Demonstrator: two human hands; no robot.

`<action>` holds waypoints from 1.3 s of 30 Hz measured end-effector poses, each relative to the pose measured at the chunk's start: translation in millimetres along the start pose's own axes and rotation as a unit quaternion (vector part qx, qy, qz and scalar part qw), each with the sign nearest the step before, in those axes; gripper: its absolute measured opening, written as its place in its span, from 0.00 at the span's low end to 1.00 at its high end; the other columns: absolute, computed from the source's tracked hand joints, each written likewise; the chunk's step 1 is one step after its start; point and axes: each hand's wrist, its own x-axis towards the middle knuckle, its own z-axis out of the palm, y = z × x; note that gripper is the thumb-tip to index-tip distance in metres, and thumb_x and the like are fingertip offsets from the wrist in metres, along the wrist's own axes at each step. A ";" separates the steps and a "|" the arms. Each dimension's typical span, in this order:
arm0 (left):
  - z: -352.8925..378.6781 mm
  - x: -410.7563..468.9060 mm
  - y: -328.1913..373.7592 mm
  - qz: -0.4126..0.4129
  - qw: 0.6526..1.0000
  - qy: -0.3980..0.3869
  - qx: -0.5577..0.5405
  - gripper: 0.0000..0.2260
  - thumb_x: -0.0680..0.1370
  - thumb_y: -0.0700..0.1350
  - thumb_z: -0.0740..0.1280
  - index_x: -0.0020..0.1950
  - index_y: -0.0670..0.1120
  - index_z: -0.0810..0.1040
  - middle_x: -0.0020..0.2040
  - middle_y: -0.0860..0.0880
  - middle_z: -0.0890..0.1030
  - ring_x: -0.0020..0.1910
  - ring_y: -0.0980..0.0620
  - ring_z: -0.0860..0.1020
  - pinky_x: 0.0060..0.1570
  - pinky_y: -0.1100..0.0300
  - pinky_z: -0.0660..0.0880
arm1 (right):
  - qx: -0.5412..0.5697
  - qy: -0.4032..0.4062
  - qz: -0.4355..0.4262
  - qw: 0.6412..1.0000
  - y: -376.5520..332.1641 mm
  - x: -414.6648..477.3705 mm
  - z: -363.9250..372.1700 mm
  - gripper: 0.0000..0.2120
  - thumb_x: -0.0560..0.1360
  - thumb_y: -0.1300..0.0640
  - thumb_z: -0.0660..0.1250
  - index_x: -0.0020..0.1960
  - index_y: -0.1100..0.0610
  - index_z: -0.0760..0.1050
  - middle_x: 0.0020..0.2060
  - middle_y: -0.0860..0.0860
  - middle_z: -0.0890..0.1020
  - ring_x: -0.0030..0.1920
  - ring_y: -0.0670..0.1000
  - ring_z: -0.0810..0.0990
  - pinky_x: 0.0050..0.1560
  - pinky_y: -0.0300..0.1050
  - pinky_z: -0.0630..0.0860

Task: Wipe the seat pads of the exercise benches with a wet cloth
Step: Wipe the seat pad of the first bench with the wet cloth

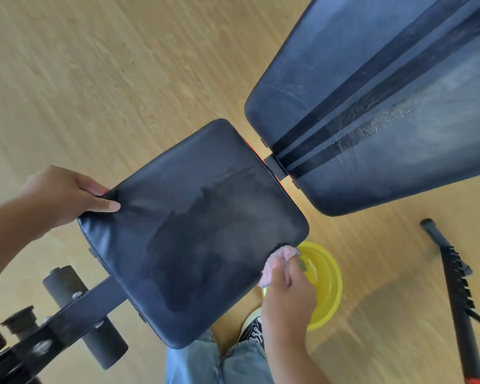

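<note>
The black seat pad (pixel 194 231) of an exercise bench fills the middle of the head view, with a darker wet patch across its centre. My left hand (pixel 67 194) grips the pad's left edge, thumb on top. My right hand (pixel 287 292) is shut on a pink cloth (pixel 279 260), which presses on the pad's right edge near its lower right corner. The long black back pad (pixel 385 101) with two dark stripes lies beyond, at the upper right, dusty and streaked.
A yellow bowl (pixel 326 284) with water stands on the wooden floor just right of the seat pad, partly under my right hand. The bench's black frame and foam rollers (pixel 75 309) lie lower left. A black bar (pixel 455 286) lies at the right. My jeans and shoe (pixel 252 328) are below.
</note>
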 end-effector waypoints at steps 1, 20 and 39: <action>0.9 0.6 -1.6 0.000 1.000 -0.001 -0.005 0.27 0.43 0.61 0.82 0.40 0.59 0.87 0.44 0.53 0.87 0.49 0.48 0.84 0.58 0.47 0.79 | 0.008 -0.011 0.006 1.000 2.2 -5.7 -0.3 0.14 0.81 0.43 0.56 0.42 0.48 0.72 0.38 0.50 0.83 0.41 0.55 0.81 0.49 0.51 0.79; -0.1 -7.2 12.4 -0.002 1.000 -0.007 0.015 0.20 0.56 0.50 0.85 0.45 0.50 0.87 0.47 0.50 0.86 0.50 0.46 0.84 0.59 0.48 0.79 | 0.094 0.116 0.107 0.983 -22.8 49.1 -4.8 0.13 0.83 0.53 0.65 0.42 0.54 0.83 0.32 0.44 0.80 0.39 0.51 0.78 0.47 0.47 0.76; -0.4 -15.5 15.5 -0.007 0.999 0.007 0.031 0.19 0.61 0.48 0.84 0.50 0.48 0.87 0.49 0.50 0.84 0.54 0.47 0.82 0.59 0.51 0.78 | -0.093 -0.207 0.126 0.966 22.0 -128.0 29.3 0.23 0.80 0.51 0.69 0.26 0.45 0.75 0.22 0.39 0.76 0.28 0.40 0.75 0.33 0.28 0.70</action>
